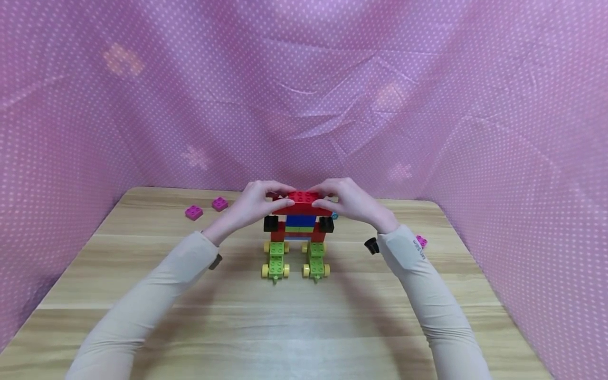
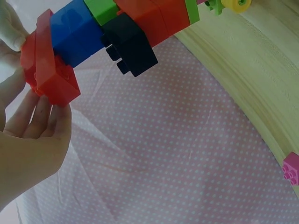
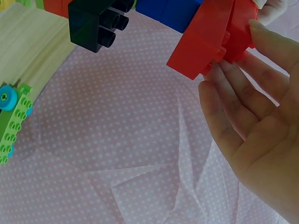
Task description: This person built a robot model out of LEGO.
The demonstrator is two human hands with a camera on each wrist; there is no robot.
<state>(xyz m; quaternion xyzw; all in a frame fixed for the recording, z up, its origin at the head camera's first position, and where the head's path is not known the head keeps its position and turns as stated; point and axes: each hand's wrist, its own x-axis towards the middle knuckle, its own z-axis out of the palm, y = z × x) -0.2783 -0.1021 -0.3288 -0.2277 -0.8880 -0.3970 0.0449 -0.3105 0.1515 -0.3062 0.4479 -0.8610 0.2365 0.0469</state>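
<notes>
A figure of toy building bricks stands upright on two green wheeled bases (image 1: 276, 261) with yellow wheels. Its middle has blue bricks (image 1: 301, 220), red bricks below them, and a black brick (image 1: 271, 224) on each side. Across the top lies a long red brick (image 2: 58, 79), with a smaller studded red brick (image 1: 303, 197) on it. My left hand (image 1: 258, 202) pinches the small red brick's left end between thumb and fingers. From the other side, my right hand (image 1: 350, 200) pinches its right end. In both wrist views, fingertips also reach against the long brick.
Two pink bricks (image 1: 193, 212) lie on the wooden table (image 1: 294, 327) at the back left, and another pink brick (image 1: 421, 241) is beside the right sleeve. A green base with blue wheels (image 3: 14, 121) sits behind the right hand. Pink dotted cloth (image 1: 304, 105) hangs around the table.
</notes>
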